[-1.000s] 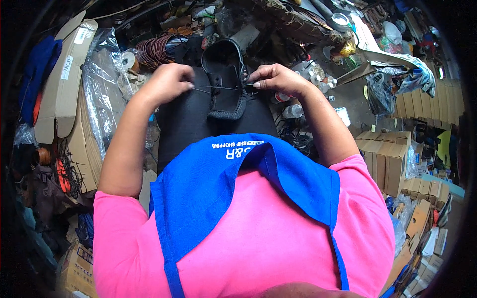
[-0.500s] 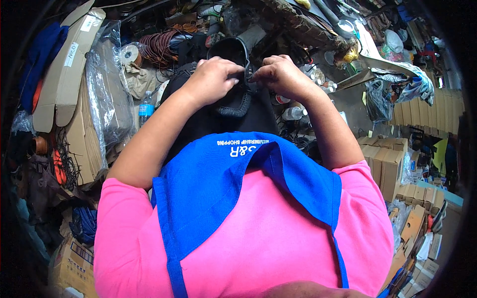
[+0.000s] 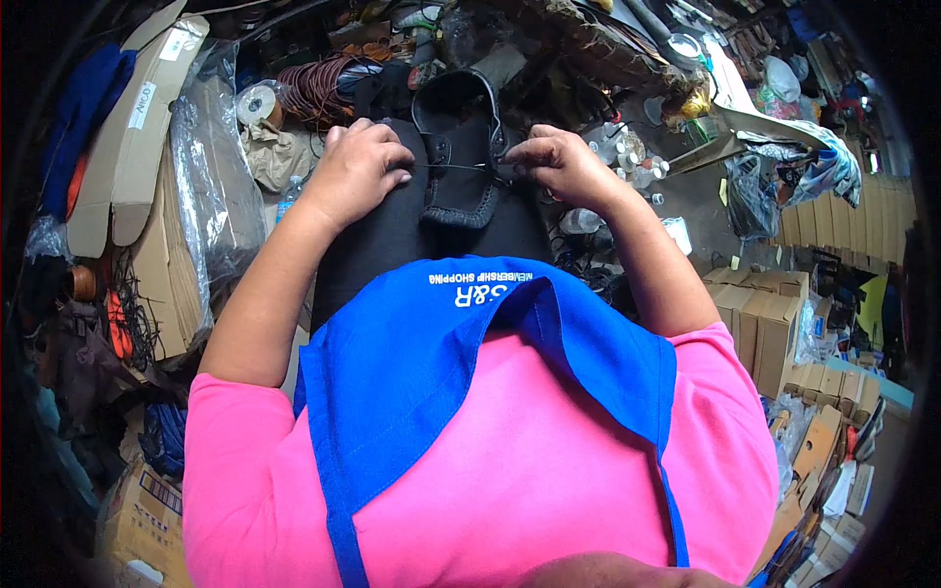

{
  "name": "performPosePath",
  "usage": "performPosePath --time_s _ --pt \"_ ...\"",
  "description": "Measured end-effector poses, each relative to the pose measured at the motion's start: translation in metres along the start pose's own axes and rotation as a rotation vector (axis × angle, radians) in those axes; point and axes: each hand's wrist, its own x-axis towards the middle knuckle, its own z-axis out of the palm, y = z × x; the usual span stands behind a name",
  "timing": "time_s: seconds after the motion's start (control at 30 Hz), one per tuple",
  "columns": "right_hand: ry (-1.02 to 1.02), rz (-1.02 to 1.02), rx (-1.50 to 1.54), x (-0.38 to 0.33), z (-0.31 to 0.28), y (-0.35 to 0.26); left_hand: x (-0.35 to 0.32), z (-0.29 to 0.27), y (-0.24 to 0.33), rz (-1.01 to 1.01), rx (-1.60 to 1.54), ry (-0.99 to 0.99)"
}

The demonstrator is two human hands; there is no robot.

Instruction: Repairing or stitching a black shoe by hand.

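Note:
A black shoe [image 3: 457,196] with stitching around its toe rests on my black-trousered thighs, its opening facing away from me. From the shoe's right side a thin thread [image 3: 446,166] runs taut across it to my left hand [image 3: 363,169]. That hand is closed, fingers curled on the thread, a little left of the shoe. My right hand [image 3: 564,165] is at the shoe's right edge, thumb and fingertips pinched together. What lies between those fingertips is too small to make out.
A blue apron [image 3: 392,333] covers my lap's near part. To the left stand flattened cardboard [image 3: 127,157], a thread spool [image 3: 257,104] and a coil of brown cord [image 3: 319,90]. Plastic bottles [image 3: 580,221] lie right of my legs, with stacked cardboard boxes [image 3: 760,318] farther right.
My left hand has moved left, away from the shoe, drawing the thread out across it. My right hand has shifted slightly right, and more of the shoe shows.

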Motion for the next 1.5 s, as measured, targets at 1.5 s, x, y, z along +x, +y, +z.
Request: performPosePath --time_s 1.5 --pt "0.17 -0.046 -0.293 -0.018 0.029 -0.007 -0.041 -0.016 0.012 -0.493 -0.537 0.169"
